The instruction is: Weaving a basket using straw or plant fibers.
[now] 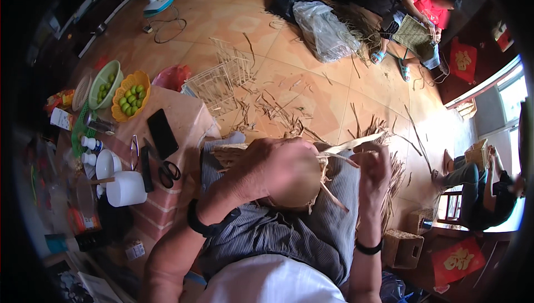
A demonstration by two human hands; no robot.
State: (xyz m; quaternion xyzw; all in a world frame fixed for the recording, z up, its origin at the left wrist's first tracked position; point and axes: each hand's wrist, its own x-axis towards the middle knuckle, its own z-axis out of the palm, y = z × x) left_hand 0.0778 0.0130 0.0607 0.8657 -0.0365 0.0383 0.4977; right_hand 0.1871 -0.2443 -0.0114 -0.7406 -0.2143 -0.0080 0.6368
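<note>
On my lap, over grey striped trousers, rests a tan woven straw piece (295, 192) with loose strip ends poking out of its edge. Its surface is smeared, so the weave is hard to read. My left hand (272, 167) bends over its top edge with curled fingers, partly blurred and seeming to grip it. To the right of the piece, my right hand (375, 169) is closed on a pale dried-plant strip (353, 143) that runs from the piece's upper edge. Another strip end (334, 197) hangs down on the piece's right side.
At left, a table (183, 108) carries a black phone (162, 133), scissors (168, 174), a white container (125, 188) and fruit bowls (132, 96). Dried strips (392, 186) lie on the floor. One person (425, 14) weaves at far right; another (492, 192) holds a basket nearer.
</note>
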